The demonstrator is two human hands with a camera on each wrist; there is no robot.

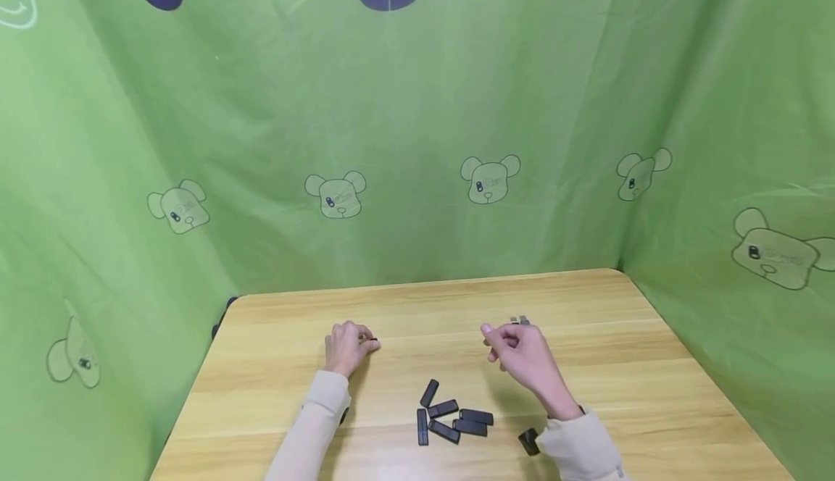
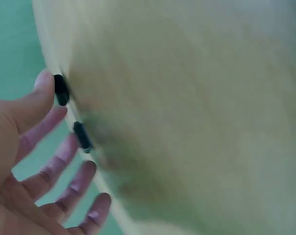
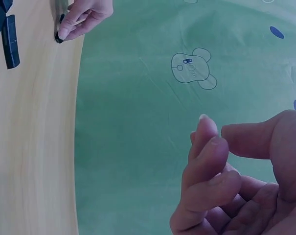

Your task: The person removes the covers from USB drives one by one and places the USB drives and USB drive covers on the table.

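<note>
At the left side of the table, my left hand (image 1: pixel 346 348) pinches a small black piece (image 2: pixel 61 90), perhaps a USB stick cap, between thumb and index finger. A second black piece (image 2: pixel 82 137) lies just beyond its other fingers in the left wrist view. My right hand (image 1: pixel 522 354) is raised over the table's right half, fingers loosely curled. Thumb and fingertips come close together in the right wrist view, with nothing seen between them. Behind it, partly hidden, are USB sticks with bare metal plugs (image 1: pixel 524 319).
Several black USB sticks (image 1: pixel 443 408) lie loosely grouped on the wooden table (image 1: pixel 417 307), nearer me and between the hands. A dark object (image 1: pixel 530 441) is by the right sleeve. Green curtain (image 1: pixel 417 235) surrounds the table's far and side edges.
</note>
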